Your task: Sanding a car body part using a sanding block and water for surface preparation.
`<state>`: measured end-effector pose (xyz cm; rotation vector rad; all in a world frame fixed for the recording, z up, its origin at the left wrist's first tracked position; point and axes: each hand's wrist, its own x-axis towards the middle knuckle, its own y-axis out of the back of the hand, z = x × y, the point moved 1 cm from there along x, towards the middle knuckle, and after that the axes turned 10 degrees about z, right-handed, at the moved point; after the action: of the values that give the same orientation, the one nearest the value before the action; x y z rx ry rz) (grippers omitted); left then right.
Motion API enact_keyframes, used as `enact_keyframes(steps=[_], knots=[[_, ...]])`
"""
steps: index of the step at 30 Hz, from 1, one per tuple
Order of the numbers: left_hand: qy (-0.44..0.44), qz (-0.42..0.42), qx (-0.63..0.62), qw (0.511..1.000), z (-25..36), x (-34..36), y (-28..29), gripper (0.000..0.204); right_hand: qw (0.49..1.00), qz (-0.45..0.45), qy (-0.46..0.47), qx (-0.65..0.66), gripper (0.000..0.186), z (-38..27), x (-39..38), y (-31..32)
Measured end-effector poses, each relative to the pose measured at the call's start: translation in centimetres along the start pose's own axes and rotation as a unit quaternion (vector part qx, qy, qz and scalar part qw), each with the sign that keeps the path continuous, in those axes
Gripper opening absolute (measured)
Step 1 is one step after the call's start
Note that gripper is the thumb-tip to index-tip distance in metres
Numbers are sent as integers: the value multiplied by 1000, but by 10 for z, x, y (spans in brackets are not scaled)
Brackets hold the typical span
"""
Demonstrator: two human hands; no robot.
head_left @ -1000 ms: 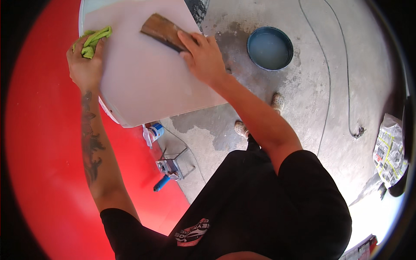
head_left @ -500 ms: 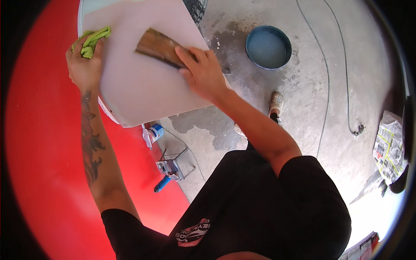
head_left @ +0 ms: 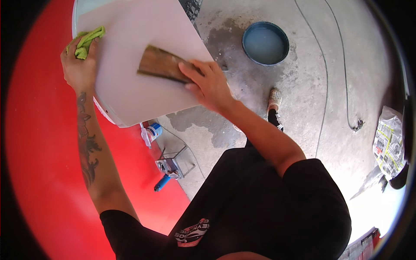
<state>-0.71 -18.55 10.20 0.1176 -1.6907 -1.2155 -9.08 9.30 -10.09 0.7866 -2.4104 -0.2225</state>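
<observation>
A pale grey-white panel [head_left: 130, 52] lies in front of me at the upper left. My right hand [head_left: 209, 82] presses a flat brown sanding block [head_left: 162, 65] onto the panel's middle. At the panel's left edge my left hand [head_left: 79, 69] grips a crumpled green cloth [head_left: 86, 41] and rests against the panel.
A large red surface [head_left: 47, 173] fills the left side. On the concrete floor stand a round blue basin of water [head_left: 265, 42], a small white-and-blue container [head_left: 152, 131], a metal frame [head_left: 173, 162] and a blue-handled tool [head_left: 161, 183]. Thin cables [head_left: 323, 108] and newspaper [head_left: 388, 143] lie at the right.
My right hand has slid the brown block down and leftward across the panel, toward me. My left hand with the green cloth has stayed at the panel's edge.
</observation>
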Motion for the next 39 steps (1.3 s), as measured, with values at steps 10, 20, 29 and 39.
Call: enact_keyframes(steps=[10, 20, 29, 39], knots=[[8, 5, -9, 1000, 21, 7, -2, 49, 998, 53, 38, -16, 53, 53, 69, -16], [1, -1, 0, 1000, 17, 3, 4, 48, 998, -35, 52, -18, 61, 36, 4, 17], [2, -3, 0, 1000, 3, 1, 3, 48, 998, -55, 8, -4, 67, 16, -41, 30], [-9, 5, 7, 1000, 15, 5, 2, 50, 992, 90, 54, -63, 52, 63, 97, -32]])
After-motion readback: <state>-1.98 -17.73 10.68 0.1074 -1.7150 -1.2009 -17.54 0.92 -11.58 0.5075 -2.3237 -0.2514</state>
